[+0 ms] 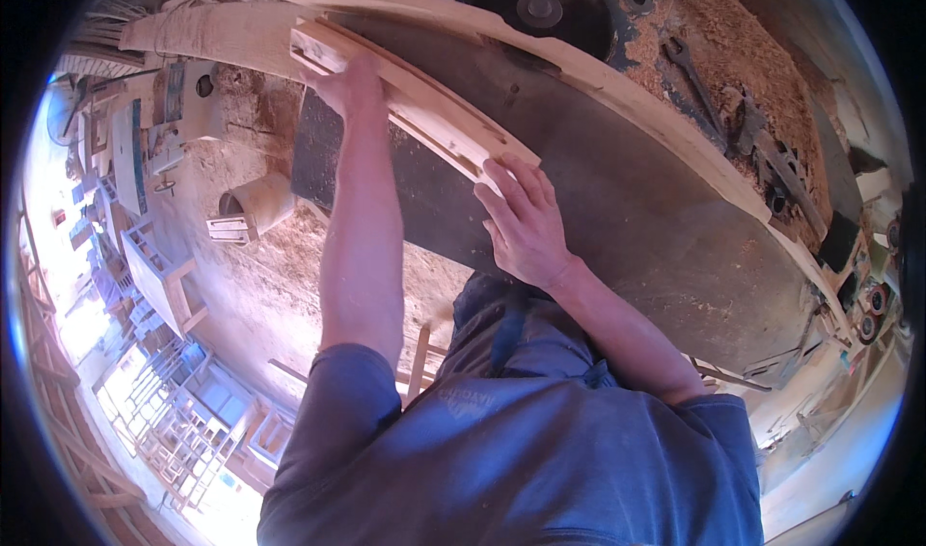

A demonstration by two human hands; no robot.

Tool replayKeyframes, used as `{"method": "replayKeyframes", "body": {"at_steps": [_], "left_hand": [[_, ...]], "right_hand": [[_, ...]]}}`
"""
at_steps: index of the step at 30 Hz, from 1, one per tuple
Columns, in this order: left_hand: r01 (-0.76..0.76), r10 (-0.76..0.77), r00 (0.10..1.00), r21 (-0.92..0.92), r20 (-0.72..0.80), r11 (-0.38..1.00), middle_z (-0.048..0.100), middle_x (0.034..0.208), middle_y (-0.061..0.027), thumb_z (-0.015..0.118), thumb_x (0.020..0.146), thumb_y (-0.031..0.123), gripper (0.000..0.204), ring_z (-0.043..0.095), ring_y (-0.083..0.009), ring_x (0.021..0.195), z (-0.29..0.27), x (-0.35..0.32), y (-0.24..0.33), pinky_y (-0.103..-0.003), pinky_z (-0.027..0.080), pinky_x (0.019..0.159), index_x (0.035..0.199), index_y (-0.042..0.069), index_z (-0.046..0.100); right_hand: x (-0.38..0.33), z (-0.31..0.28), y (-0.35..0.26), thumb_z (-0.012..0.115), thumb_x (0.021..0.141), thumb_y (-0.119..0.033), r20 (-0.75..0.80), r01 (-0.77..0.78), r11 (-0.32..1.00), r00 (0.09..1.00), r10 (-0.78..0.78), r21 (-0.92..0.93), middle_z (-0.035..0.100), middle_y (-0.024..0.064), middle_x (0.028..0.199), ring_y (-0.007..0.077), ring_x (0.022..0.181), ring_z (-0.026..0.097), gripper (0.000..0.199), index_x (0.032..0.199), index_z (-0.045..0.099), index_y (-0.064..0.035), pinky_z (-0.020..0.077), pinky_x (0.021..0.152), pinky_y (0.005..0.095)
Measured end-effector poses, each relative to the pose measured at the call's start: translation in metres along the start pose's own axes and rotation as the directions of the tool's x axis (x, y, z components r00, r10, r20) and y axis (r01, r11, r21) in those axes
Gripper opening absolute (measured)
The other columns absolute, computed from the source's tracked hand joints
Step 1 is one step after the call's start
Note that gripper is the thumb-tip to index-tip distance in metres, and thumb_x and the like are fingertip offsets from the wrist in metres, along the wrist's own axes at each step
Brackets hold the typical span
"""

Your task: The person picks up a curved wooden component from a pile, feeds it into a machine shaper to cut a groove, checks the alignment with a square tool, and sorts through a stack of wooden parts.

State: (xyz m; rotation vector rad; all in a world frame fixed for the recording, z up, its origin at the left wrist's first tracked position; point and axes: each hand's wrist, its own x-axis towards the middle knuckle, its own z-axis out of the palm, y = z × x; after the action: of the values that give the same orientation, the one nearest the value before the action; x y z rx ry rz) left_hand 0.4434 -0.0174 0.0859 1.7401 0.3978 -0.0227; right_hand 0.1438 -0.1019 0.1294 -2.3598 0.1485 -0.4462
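Observation:
A pale wooden bar (pixel 436 114) with a long slot along its near side lies slantwise over a dark metal machine table (pixel 637 228). Its far left end is gripped by my left hand (pixel 355 88), arm stretched out and fingers partly hidden behind the hand. At the right end, my right hand (pixel 529 220) has its fingers bent over the bar's tip, with the thumb lower down. Behind the bar runs a long wooden fence board (pixel 617 88), curved by the lens. I cannot tell whether the bar touches it.
Beyond the fence are a round dark recess with a hub (pixel 538 9), a wrench (pixel 690 73) and other tools among wood shavings (pixel 743 35). Left of the table, a cylindrical container (pixel 258 204) stands on the sawdust-covered floor. Wooden frames (pixel 159 276) stand farther left.

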Motion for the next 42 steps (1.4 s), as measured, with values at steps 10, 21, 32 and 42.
{"method": "replayKeyframes", "body": {"at_steps": [10, 21, 32, 42], "left_hand": [[0.072, -0.047, 0.996, 0.407, -0.07, 0.911, 0.02, 0.164, -0.034, 0.079, 0.089, 0.027, 0.112, 0.025, -0.0467, 0.152, 0.064, -0.075, -0.007, -0.049, 0.024, 0.127, 0.163, -0.005, 0.001], [-0.207, 0.287, 0.95, 0.436, -0.125, 0.876, 0.026, 0.163, -0.0319, 0.063, 0.101, 0.025, 0.086, 0.039, -0.0466, 0.144, 0.083, -0.042, -0.036, -0.048, 0.039, 0.12, 0.163, -0.005, 0.013], [-0.312, 0.355, 0.929, 0.289, -0.109, 0.905, 0.028, 0.165, -0.0283, 0.058, 0.101, 0.017, 0.077, 0.042, -0.0426, 0.144, 0.067, 0.026, -0.05, -0.047, 0.039, 0.12, 0.163, -0.002, 0.018], [-0.236, 0.252, 0.968, 0.391, 0.01, 0.89, 0.041, 0.158, -0.0271, 0.054, 0.101, 0.025, 0.067, 0.045, -0.0393, 0.141, 0.059, 0.028, -0.039, -0.047, 0.043, 0.115, 0.16, 0.001, 0.033]], "right_hand": [[0.011, -0.023, 0.098, 0.068, 0.071, 0.003, -0.159, 0.106, 0.986, 0.979, -0.126, -0.129, 0.069, 0.0121, 0.131, 0.0324, 0.132, 0.06, 0.041, 0.112, 0.073, -0.0018, 0.0486, 0.112, 0.0487], [0.052, -0.017, 0.121, 0.075, 0.071, 0.002, -0.303, 0.129, 0.992, 0.944, -0.127, -0.015, 0.076, 0.0067, 0.112, 0.0266, 0.115, 0.071, 0.024, 0.092, 0.075, -0.0074, 0.0543, 0.104, 0.0422], [0.074, 0.012, 0.111, 0.074, 0.067, -0.001, -0.329, 0.126, 0.991, 0.938, -0.108, 0.033, 0.074, 0.007, 0.113, 0.0263, 0.117, 0.07, 0.025, 0.091, 0.073, -0.007, 0.0556, 0.104, 0.0434], [0.074, 0.047, 0.101, 0.07, 0.069, -0.009, -0.4, 0.064, 0.995, 0.916, -0.029, 0.075, 0.072, 0.0103, 0.112, 0.0297, 0.121, 0.065, 0.016, 0.085, 0.071, -0.0066, 0.0487, 0.109, 0.0465]]}}
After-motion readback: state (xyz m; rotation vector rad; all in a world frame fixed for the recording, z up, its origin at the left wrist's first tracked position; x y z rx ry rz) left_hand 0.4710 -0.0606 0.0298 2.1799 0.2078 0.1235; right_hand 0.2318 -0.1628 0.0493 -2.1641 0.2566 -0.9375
